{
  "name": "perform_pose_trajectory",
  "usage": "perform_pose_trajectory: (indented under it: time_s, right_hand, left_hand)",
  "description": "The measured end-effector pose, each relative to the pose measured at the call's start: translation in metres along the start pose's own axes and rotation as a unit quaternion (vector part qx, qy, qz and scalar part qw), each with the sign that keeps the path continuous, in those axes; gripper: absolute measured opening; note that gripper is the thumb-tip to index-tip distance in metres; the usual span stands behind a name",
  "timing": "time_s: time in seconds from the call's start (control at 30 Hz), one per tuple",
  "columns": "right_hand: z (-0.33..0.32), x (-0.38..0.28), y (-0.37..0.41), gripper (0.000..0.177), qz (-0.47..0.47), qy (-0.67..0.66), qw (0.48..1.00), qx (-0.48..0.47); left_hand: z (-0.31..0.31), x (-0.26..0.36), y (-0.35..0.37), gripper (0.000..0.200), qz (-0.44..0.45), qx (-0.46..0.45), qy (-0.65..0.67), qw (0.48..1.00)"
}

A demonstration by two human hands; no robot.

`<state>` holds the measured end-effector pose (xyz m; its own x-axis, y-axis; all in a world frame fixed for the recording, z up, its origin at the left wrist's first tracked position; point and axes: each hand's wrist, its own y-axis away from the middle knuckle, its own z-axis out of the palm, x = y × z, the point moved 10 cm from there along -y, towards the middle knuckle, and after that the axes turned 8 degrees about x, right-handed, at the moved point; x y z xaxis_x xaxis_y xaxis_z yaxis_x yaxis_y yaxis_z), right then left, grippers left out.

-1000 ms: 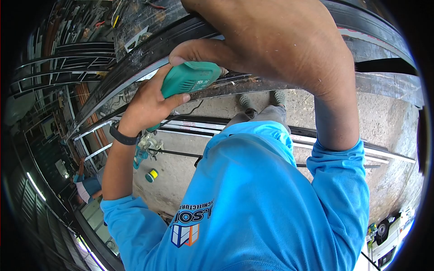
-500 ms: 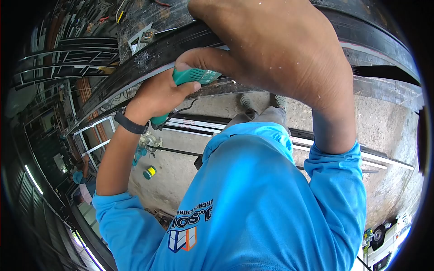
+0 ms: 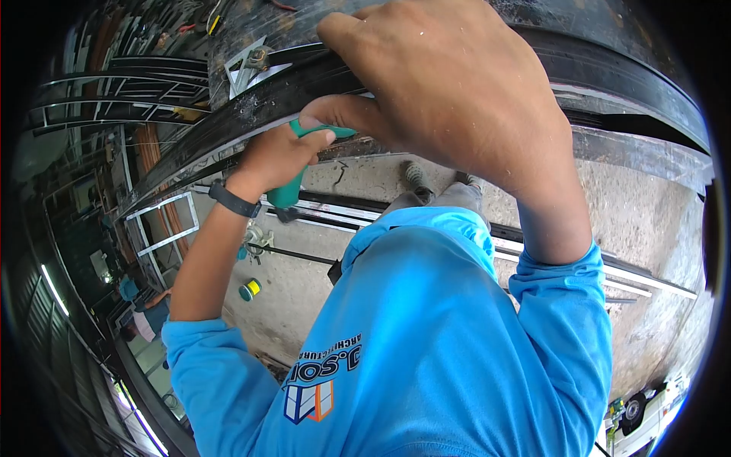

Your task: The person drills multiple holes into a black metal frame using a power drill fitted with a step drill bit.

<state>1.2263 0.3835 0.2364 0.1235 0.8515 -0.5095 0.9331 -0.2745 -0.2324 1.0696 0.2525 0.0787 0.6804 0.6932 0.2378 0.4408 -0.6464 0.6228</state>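
My left hand (image 3: 278, 156), with a black wristband, is closed around a green power tool (image 3: 285, 192) shaped like a drill. The tool's working end is hidden behind my hands and the bar. My right hand (image 3: 457, 91), large and near the camera, spans a long black metal bar (image 3: 266, 99), fingers over its top side and thumb below. That thumb lies against the upper part of the green tool. The right fingertips are partly out of sight.
A dark work table (image 3: 304, 27) lies beyond the bar, with a metal frame piece (image 3: 242, 65) on it. Long metal strips (image 3: 327, 209) and a yellow-green spool (image 3: 250, 289) lie on the concrete floor. Another person (image 3: 148, 316) is at the far left.
My left hand and the green tool have shifted slightly right. The tool has turned, showing more handle and less of its vented body. My right hand has moved a little up and left.
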Motion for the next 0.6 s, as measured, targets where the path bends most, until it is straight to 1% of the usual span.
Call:
perform_pose_trajectory:
  time_s: [0.03, 0.07, 0.13, 0.17, 0.23, 0.27, 0.3, 0.37, 0.4, 0.47, 0.53, 0.57, 0.6]
  right_hand:
    - [0.003, 0.001, -0.003, 0.044, -0.018, -0.032, 0.998, -0.043]
    - [0.006, 0.012, -0.015, 0.044, -0.063, -0.092, 0.987, -0.12]
    - [-0.001, 0.005, -0.016, 0.044, -0.058, -0.071, 0.99, -0.104]
    - [-0.007, -0.009, 0.001, 0.044, -0.014, 0.008, 1.0, -0.014]
    - [-0.014, -0.017, 0.009, 0.044, 0.028, 0.078, 0.994, 0.074]
    - [-0.011, -0.011, 0.007, 0.044, 0.033, 0.065, 0.995, 0.072]
    - [-0.008, -0.006, 0.005, 0.045, 0.03, 0.056, 0.994, 0.087]
    - [-0.002, 0.003, 0.002, 0.046, 0.014, 0.04, 0.991, 0.127]
    - [-0.005, 0.003, 0.005, 0.048, 0.009, 0.018, 0.989, 0.147]
    - [-0.015, 0.002, 0.01, 0.052, 0.0, -0.043, 0.982, 0.184]
    - [-0.033, -0.006, 0.01, 0.058, -0.015, -0.138, 0.972, 0.191]
    - [-0.044, -0.016, 0.013, 0.061, -0.028, -0.193, 0.964, 0.179]
    - [-0.051, -0.032, 0.005, 0.066, -0.038, -0.216, 0.962, 0.16]
  left_hand:
    - [0.0, -0.004, 0.0, 0.041, -0.001, 0.002, 0.031, 1.0]
    - [-0.004, 0.004, 0.0, 0.039, 0.031, 0.02, 0.005, 0.999]
    - [-0.005, 0.022, 0.006, 0.037, 0.096, 0.051, -0.044, 0.993]
    - [-0.003, 0.028, 0.012, 0.036, 0.125, 0.066, -0.064, 0.988]
    - [-0.003, 0.025, 0.007, 0.037, 0.136, 0.064, -0.036, 0.988]
    - [-0.005, 0.024, 0.006, 0.038, 0.142, 0.063, -0.026, 0.988]
    - [-0.007, 0.024, 0.01, 0.045, 0.152, 0.061, -0.01, 0.986]
    - [-0.029, 0.034, 0.041, 0.053, 0.198, 0.127, 0.014, 0.972]
    - [-0.041, 0.038, 0.065, 0.057, 0.218, 0.157, 0.029, 0.963]
    - [-0.06, 0.044, 0.108, 0.075, 0.205, 0.096, -0.003, 0.974]
    - [-0.089, 0.056, 0.158, 0.076, 0.267, 0.091, -0.01, 0.959]
    - [-0.105, 0.053, 0.18, 0.08, 0.252, 0.071, -0.017, 0.965]
    - [-0.122, 0.05, 0.203, 0.085, 0.234, 0.053, -0.022, 0.971]
